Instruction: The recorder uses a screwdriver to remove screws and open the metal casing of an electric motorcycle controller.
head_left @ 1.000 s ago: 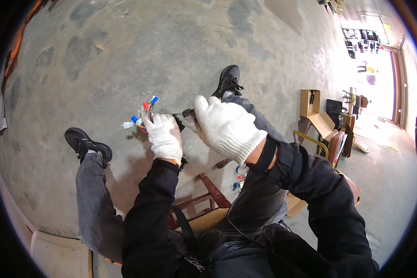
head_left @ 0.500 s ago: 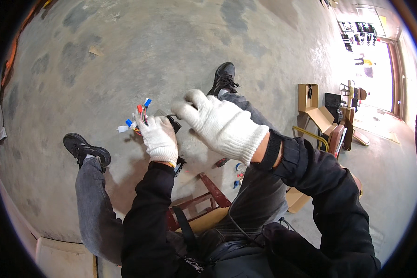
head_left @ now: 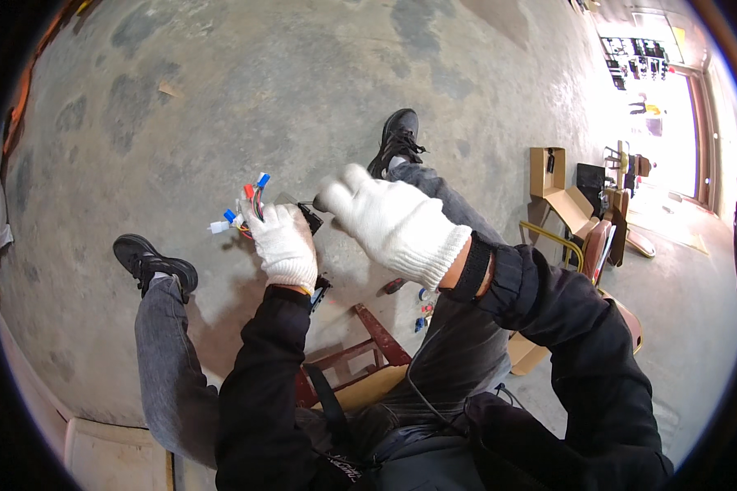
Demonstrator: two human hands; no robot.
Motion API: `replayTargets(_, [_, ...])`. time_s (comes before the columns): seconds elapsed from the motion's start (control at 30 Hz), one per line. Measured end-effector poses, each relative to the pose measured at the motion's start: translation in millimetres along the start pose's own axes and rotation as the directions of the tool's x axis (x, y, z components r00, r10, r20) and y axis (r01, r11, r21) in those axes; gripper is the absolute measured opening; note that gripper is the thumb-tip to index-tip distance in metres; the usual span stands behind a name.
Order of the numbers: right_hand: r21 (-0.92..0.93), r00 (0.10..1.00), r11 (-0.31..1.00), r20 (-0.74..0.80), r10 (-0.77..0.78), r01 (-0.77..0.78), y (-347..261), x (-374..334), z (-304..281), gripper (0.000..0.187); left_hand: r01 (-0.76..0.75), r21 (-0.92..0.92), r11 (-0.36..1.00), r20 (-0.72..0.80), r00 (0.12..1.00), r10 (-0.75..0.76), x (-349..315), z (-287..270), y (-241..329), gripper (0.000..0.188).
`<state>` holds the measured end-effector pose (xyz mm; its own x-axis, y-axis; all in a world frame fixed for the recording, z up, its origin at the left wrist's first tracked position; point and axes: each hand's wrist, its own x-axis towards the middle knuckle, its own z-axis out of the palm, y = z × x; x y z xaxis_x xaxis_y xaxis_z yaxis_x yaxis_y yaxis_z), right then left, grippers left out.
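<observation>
Both my hands wear white knitted gloves. My left hand (head_left: 284, 245) is closed around a small black part (head_left: 309, 218), which juts out on its right side. A bundle of wires with red, blue and white connectors (head_left: 250, 193) sticks out past its fingers on the left. My right hand (head_left: 397, 217) is held just to the right, fingers curled together and somewhat blurred. At its fingertips shows a thin, dark-ended tool (head_left: 319, 202), its narrow shaft reaching toward the black part; the rest lies hidden in the glove.
Below my hands stands a dark red wooden stool or frame (head_left: 377, 334). A red-and-black tool (head_left: 395, 286) and small blue and red pieces (head_left: 422, 322) lie on the concrete floor by my right leg. Farther right are an open cardboard box (head_left: 569, 206) and a gold-framed chair (head_left: 557, 237).
The right hand has shifted slightly, its fingers turning, and the dark end of the tool now shows at them. The left hand keeps its hold, moving barely to the right.
</observation>
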<state>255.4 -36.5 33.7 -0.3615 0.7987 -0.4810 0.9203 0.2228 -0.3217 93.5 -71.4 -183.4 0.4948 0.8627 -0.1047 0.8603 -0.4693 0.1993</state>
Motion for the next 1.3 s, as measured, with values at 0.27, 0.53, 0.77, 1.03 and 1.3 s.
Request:
replayTargets(0.27, [-0.005,0.999,1.000,-0.040,-0.008,0.008,3,-7,7,0.052,-0.043,0.115,0.992,0.239,0.971,0.014,6,-14,4,0.040])
replayTargets(0.53, [0.036,0.945,0.954,0.152,0.289,-0.298,-13,13,-13,0.035,0.010,0.146,0.989,-0.014,1.000,-0.008,-7,10,-11,0.040])
replayTargets(0.77, [0.089,0.943,0.941,0.089,0.320,-0.327,2,6,-8,0.033,-0.041,0.101,0.994,0.084,0.996,0.032,5,-11,4,0.036])
replayTargets(1.03, [-0.048,0.981,0.993,-0.153,-0.118,0.112,20,4,9,0.039,-0.038,0.108,0.993,-0.018,0.999,0.040,2,6,-4,0.045])
replayTargets(1.3, [0.117,0.943,0.940,0.135,0.303,-0.319,17,12,-6,0.047,-0.070,0.081,0.994,0.196,0.979,0.053,8,-29,6,0.059])
